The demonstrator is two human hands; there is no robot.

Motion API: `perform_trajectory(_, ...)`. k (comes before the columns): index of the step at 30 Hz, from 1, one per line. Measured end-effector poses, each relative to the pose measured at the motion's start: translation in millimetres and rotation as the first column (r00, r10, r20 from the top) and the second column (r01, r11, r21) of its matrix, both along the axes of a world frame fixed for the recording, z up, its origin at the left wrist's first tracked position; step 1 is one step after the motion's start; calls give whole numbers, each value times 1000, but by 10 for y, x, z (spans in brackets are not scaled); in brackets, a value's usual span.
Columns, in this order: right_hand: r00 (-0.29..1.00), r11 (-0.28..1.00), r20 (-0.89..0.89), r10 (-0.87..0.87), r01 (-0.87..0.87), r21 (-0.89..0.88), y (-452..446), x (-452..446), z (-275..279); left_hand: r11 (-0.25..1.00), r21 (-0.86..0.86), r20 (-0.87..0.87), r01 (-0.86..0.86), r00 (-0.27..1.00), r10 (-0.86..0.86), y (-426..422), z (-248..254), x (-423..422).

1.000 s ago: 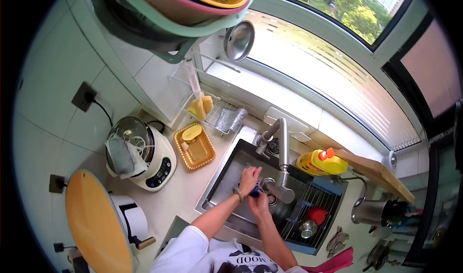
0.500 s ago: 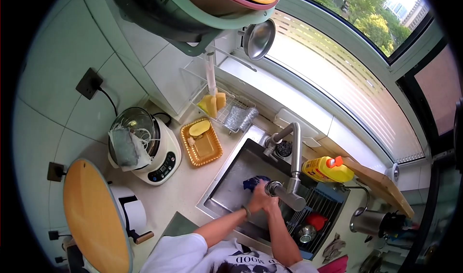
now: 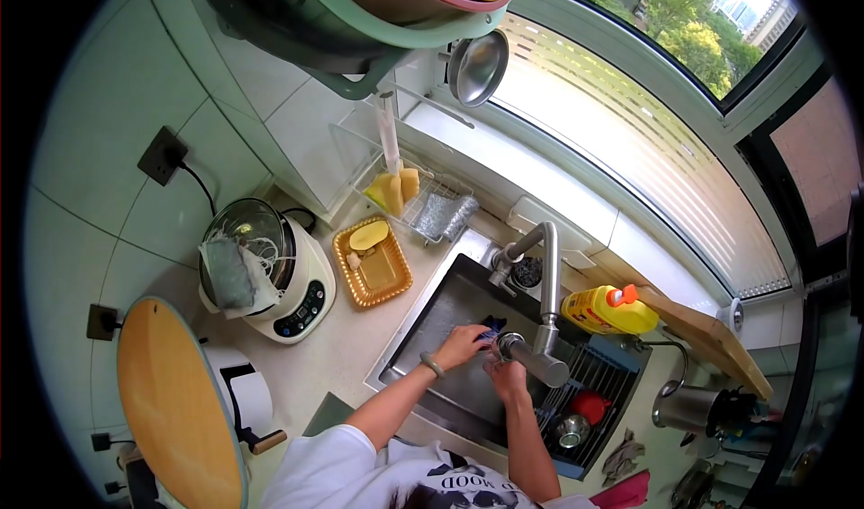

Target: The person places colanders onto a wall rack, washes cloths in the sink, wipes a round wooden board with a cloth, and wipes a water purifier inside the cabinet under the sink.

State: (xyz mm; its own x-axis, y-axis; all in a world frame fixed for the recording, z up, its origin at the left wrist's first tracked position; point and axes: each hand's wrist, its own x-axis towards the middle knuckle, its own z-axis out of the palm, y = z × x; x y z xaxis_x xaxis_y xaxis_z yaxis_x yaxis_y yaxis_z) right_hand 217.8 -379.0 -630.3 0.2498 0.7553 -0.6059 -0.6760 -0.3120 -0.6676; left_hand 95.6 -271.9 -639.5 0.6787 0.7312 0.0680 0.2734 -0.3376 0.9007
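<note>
We see left hand's (image 3: 461, 344) fingers closed on blue cloth (image 3: 493, 323), in sink (image 3: 453, 306) left of faucet (image 3: 550, 284); right hand's (image 3: 509, 378), can't tell. Loose pinch could drop cloth; crowding could bump knuckles.

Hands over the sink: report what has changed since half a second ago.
The left hand has moved left and farther from the body, parting from the right hand. The blue bundle has shifted right, now by the left hand's fingertips. Tap, yellow bottle and golden tray stayed put.
</note>
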Motion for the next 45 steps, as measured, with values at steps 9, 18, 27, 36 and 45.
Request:
perform_trajectory(9,808,979,-585,62,64,192,214,117,-461,960,258,190,106,969,-158,-787,507,267)
perform_trajectory(18,851,936,-523,47,145,319,322,-44,-697,973,115,124,-201,975,186,-287,79,407)
perform_trajectory(27,925,974,-309,-222,200,-102,-18,28,-666,864,-353,-339,-359,910,240,43,-186,230)
perform_trajectory(36,924,918,10,383,-380,-112,-1,697,-395,966,-240,-108,101,986,-130,-55,388,14)
perform_trajectory(45,971,971,22,236,-235,-53,1126,539,990,997,-57,-205,-61,978,48,-93,996,-16)
